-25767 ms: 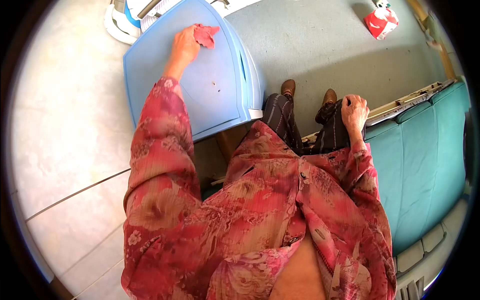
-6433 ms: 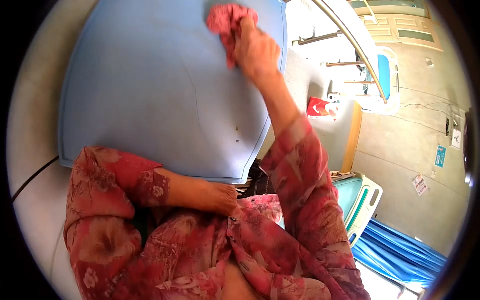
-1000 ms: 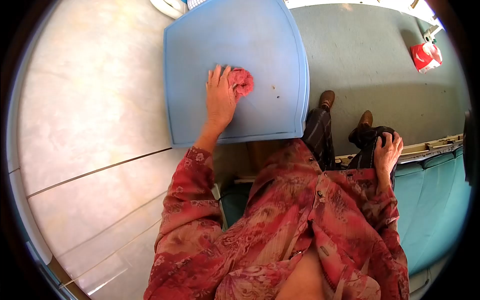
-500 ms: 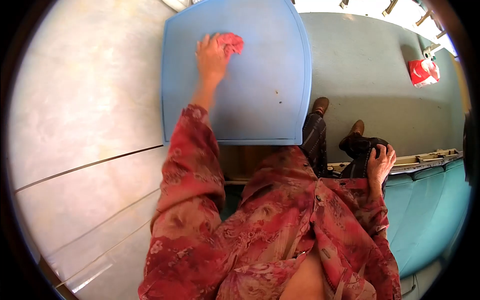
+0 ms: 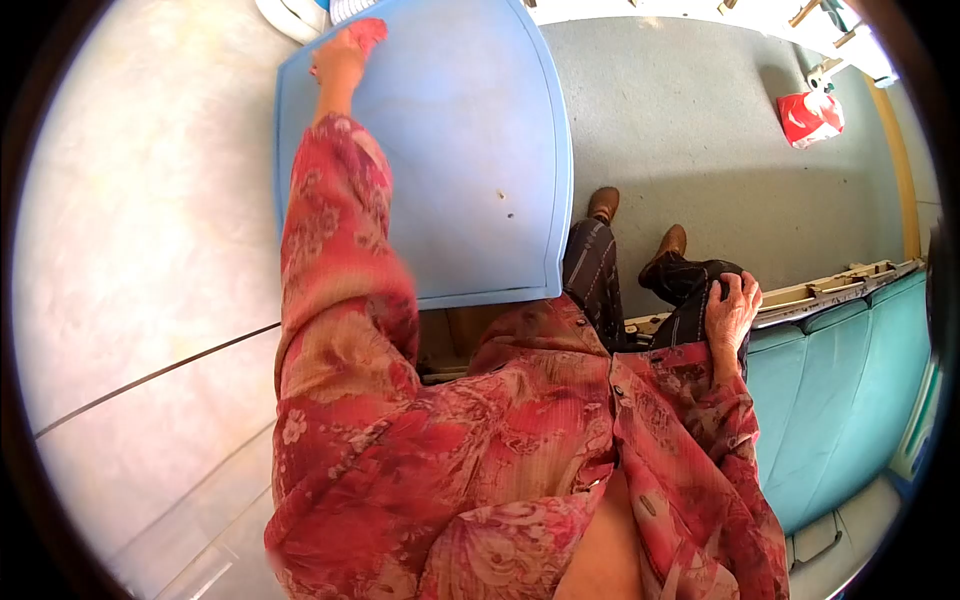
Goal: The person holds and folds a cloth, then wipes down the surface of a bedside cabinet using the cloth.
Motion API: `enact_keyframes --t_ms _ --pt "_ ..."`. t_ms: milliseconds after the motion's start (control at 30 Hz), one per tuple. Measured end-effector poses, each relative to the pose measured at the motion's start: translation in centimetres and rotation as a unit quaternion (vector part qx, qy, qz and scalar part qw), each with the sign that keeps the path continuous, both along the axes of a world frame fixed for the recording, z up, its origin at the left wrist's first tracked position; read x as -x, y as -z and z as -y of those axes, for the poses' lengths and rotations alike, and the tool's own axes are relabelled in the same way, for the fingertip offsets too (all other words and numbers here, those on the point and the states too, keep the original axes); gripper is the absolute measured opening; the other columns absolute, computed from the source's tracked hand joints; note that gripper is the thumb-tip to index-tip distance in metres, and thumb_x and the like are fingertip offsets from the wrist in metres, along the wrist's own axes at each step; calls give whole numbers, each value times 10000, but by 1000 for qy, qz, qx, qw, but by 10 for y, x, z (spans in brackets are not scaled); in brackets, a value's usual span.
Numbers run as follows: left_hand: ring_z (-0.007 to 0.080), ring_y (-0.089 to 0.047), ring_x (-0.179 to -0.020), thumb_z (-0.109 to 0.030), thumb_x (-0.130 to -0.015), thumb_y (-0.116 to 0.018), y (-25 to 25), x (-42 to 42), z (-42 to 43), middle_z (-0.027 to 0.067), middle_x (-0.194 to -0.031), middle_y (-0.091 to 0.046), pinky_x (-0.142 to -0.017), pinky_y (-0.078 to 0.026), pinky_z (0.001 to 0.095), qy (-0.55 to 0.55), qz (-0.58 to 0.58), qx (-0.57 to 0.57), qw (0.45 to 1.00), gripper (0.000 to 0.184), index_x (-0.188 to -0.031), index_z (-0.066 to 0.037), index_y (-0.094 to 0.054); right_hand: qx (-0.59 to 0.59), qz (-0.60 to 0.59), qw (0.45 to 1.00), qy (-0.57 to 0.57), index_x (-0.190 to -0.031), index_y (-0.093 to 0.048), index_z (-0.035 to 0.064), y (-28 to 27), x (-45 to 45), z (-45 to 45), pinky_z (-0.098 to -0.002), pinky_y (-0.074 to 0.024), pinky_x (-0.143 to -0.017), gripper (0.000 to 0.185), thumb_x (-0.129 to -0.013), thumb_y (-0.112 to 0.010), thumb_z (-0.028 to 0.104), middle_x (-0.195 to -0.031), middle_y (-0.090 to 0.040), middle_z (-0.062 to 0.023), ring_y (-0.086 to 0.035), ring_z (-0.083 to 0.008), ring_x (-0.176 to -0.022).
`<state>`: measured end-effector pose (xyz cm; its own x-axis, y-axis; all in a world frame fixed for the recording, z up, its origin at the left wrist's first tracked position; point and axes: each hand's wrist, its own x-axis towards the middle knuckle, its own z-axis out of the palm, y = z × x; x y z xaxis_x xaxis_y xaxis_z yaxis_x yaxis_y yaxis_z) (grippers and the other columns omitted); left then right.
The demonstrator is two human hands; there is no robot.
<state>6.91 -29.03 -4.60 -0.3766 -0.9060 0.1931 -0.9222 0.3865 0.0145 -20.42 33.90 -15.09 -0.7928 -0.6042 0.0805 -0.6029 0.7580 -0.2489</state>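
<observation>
My left hand [image 5: 341, 60] is at the far left corner of the light blue table [image 5: 440, 160], closed on a crumpled pinkish-red cloth [image 5: 368, 34] that lies against the tabletop. Two small specks, one brownish and one dark, lie on the right half of the table. My right hand [image 5: 733, 306] rests on my knee in dark striped trousers, its fingers apart and nothing in them.
A pale wall [image 5: 150, 220] runs along the left side of the table. White round items [image 5: 290, 18] stand beyond its far left corner. A red-and-white bag [image 5: 810, 119] is at the back right, over the grey floor [image 5: 700, 110]. Teal seat cushions [image 5: 830, 400] extend to my right.
My left hand has pushed the cloth farther away and to the left, up to the table's far corner. The view has shifted slightly. My right hand stays on the knee.
</observation>
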Motion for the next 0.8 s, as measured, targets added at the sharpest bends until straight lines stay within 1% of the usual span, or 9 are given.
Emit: enact_keyframes --t_ms 33,100,233,300,400,533,700,767,800 --pt "389 -522 -1059 -292 -929 -438 -6 -5 -11 156 -1087 -604 -867 -399 526 2 0 11 1000 288 -1079 -89 -577 2 9 1000 7 -963 -624 108 -3 -1 3 -483 -367 -1000 205 -774 -677 166 -1199 -522 -148 -442 -384 -1164" --pt "383 -532 -1007 -236 -908 -448 -5 -28 -50 174 -1051 -605 -855 -410 497 189 -99 51 976 243 -1042 -73 -569 18 2 1000 1 -959 -624 106 -3 0 6 -482 -367 -999 203 -772 -677 164 -1194 -523 -146 -445 -380 -1158" --pt "378 -518 -1011 -145 -879 -466 -10 -67 -137 183 -1080 -583 -901 -395 460 226 -123 4 966 205 -1018 -27 -559 10 -17 1000 -2 -954 -623 105 -1 -1 4 -482 -365 -1003 200 -776 -680 177 -1202 -524 -145 -433 -385 -1181" --pt "369 -502 -1050 -107 -864 -479 -3 -84 -184 187 -1130 -559 -938 -374 448 262 -153 66 951 223 -1049 -7 -555 13 -18 1000 -6 -961 -624 108 0 -1 0 -484 -364 -1005 202 -780 -679 182 -1207 -524 -146 -431 -388 -1186" --pt "373 -485 -1075 -74 -852 -500 -10 -99 -230 198 -1167 -535 -958 -364 447 269 -146 32 951 272 -1114 -8 -532 17 -21 1000 -7 -978 -625 114 1 -1 -1 -488 -360 -1008 207 -789 -674 184 -1220 -520 -148 -426 -394 -1192" --pt "385 -474 -1073 -40 -839 -516 5 -94 -223 194 -1162 -523 -957 -365 453 197 -219 7 956 303 -1139 -5 -502 13 -12 1000 -6 -991 -625 116 0 -1 -4 -480 -361 -1011 205 -798 -662 172 -1242 -506 -144 -416 -398 -1203" --pt "396 -480 -1064 -56 -833 -531 14 -85 -152 202 -1121 -532 -937 -370 476 121 -187 54 973 307 -1135 -13 -495 8 -26 999 -17 -964 -623 108 0 4 0 -469 -377 -986 190 -788 -664 166 -1190 -518 -140 -439 -369 -1162" --pt "393 -489 -1081 -137 -843 -559 17 -82 -112 198 -1145 -540 -931 -380 483 89 -137 68 984 314 -1131 -22 -506 6 -44 999 -23 -955 -623 108 3 5 1 -465 -379 -980 190 -779 -666 163 -1167 -522 -136 -449 -358 -1145" --pt "393 -489 -1081 -137 -843 -559 17 -81 -90 198 -1145 -540 -931 -380 483 89 -138 65 984 314 -1131 -22 -506 6 -40 999 -24 -953 -623 109 4 6 1 -464 -379 -980 190 -777 -668 164 -1165 -524 -135 -450 -358 -1143"
